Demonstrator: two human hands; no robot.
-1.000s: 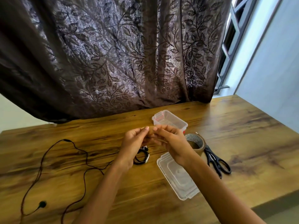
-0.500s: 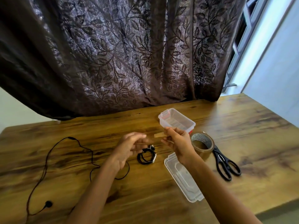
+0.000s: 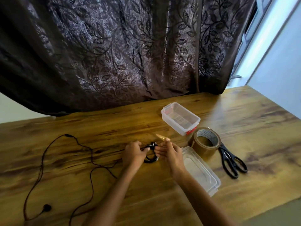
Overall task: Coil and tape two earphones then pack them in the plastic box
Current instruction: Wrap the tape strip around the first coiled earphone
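A coiled black earphone point(image 3: 150, 154) lies on the wooden table point(image 3: 244, 128) between my hands. My left hand point(image 3: 134, 152) pinches the coil's left side. My right hand point(image 3: 169, 152) is by the coil's right side and holds a short strip of brown tape point(image 3: 160, 136) sticking up from its fingertips. A second black earphone point(image 3: 65, 160) sprawls uncoiled over the left of the table. The clear plastic box point(image 3: 180, 118) stands open behind my right hand, its lid point(image 3: 201, 171) flat beside my right wrist.
A roll of brown tape point(image 3: 205, 142) stands right of my hands, with black scissors point(image 3: 231, 162) lying next to it. A dark leaf-patterned curtain point(image 3: 130, 54) hangs behind the table. The table's front edge point(image 3: 268, 207) runs at the lower right.
Both hands came down from in front of the box to the table. My left hand now grips the coiled earphone, and my right hand brought the tape strip down beside it.
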